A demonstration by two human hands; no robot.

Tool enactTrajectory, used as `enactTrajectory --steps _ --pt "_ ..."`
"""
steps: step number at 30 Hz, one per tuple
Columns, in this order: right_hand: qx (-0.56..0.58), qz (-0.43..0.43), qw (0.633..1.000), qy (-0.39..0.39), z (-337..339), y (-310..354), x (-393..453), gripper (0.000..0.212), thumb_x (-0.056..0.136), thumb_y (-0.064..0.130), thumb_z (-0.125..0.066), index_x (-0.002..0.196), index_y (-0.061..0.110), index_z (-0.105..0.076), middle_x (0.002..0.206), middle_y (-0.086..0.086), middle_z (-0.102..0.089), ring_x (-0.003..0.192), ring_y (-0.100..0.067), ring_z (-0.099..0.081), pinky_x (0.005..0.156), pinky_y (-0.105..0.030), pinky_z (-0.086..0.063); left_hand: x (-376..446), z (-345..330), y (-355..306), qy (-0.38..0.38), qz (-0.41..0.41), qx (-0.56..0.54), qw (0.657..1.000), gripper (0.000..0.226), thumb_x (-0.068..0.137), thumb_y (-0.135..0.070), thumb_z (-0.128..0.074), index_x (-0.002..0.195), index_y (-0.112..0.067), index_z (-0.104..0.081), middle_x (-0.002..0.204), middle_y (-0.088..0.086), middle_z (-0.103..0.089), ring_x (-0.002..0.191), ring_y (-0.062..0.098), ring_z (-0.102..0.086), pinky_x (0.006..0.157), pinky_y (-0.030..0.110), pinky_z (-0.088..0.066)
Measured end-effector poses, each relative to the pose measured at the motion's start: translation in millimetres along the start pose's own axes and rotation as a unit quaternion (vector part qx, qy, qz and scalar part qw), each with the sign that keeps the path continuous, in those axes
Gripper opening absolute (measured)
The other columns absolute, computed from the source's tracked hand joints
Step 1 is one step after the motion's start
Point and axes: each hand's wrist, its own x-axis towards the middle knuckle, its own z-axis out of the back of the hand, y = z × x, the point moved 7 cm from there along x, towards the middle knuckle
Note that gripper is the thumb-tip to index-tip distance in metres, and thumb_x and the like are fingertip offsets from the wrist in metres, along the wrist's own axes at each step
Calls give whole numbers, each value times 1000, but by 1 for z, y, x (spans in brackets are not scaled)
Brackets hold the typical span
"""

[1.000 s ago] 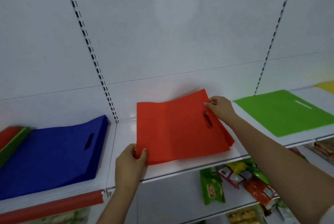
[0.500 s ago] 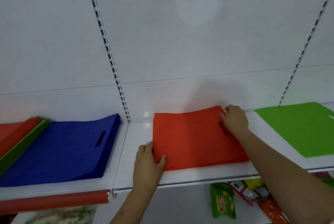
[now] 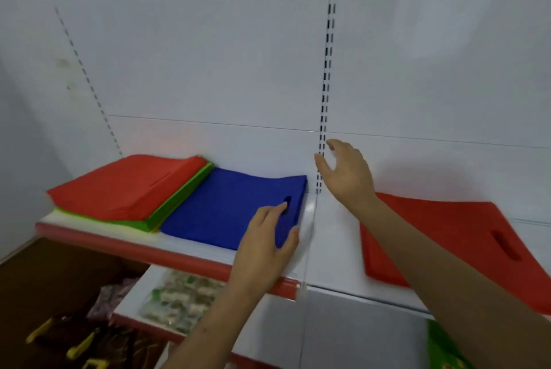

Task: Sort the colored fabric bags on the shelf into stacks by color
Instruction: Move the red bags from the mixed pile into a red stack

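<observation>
Blue bags (image 3: 226, 207) lie stacked flat between a red-over-green pile (image 3: 125, 186) and a separate red stack (image 3: 447, 234).

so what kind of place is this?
Likely a small shop aisle: white slotted retail shelving, a red price strip on the shelf edge, and packaged snacks on the shelf below the blue bag stack.
</observation>
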Motion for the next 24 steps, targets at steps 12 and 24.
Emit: enactTrajectory --steps 12,24 --pt "-17 32 993 115 -204 232 11 57 97 51 -48 141 13 -49 139 -9 -54 125 -27 -50 103 -43 -43 -17 251 215 -99 52 9 994 44 97 -45 -54 137 -26 -52 124 -12 -54 112 2 -53 94 29 -50" --pt "-211 49 959 181 -310 264 50 66 95 59 -45 146 17 -40 146 -8 -44 129 -30 -43 101 -43 -40 35 322 347 -150 124 47 980 41 96 -39 -56 132 -20 -57 127 -6 -56 117 9 -52 101 28 -43"
